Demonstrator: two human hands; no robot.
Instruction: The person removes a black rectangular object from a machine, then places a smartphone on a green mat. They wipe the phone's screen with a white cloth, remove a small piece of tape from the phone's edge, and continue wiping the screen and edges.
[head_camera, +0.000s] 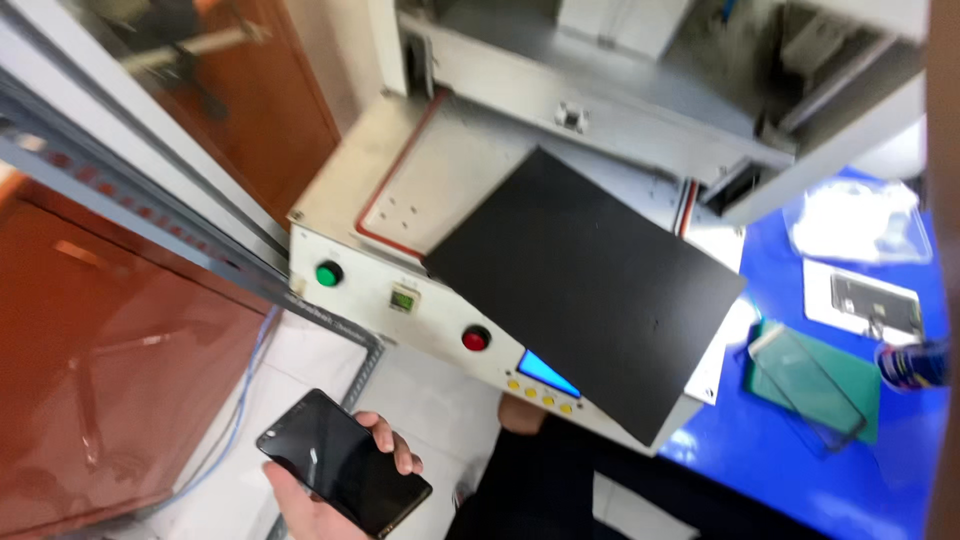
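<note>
My left hand (330, 500) holds a black smartphone (342, 475) with a dark glossy screen at the bottom of the view, fingers curled over its right edge. It hovers below a white machine (400, 290) that carries a green button (328, 273), a red button (476, 339) and a small blue display (547, 373). A black mat (590, 285) lies on the machine's flat top. My right hand is out of view.
A blue work surface (860, 470) on the right holds a green-backed glass panel (815, 385), a white card with a dark part (865, 300) and clear plastic bags (855, 220). Brown cabinet doors (110, 370) and a metal rail (150, 210) stand at left.
</note>
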